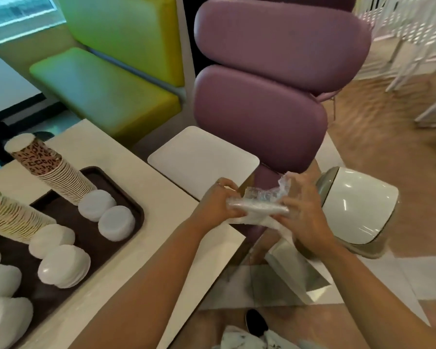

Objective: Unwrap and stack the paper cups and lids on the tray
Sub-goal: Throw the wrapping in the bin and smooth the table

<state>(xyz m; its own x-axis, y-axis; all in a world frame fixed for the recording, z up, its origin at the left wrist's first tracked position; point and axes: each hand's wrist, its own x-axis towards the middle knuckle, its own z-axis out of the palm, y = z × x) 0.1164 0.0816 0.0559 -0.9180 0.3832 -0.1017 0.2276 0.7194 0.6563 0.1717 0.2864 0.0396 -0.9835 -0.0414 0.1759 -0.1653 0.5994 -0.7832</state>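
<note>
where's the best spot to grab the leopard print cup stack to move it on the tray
Take the leopard print cup stack low, round the closely nested rims near the tray, coming from its open right side. The stack is tall and leans left in this view, so a grip near the top would probably tip it. White lids sit close by its base, so curl the fingers in carefully.

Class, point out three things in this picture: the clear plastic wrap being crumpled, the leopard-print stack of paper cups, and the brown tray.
plastic wrap (258,206): head view, on its crumpled middle between the two hands.
leopard-print cup stack (39,159): head view, on the printed side of the outermost cup.
brown tray (136,210): head view, on its right rim.
</note>
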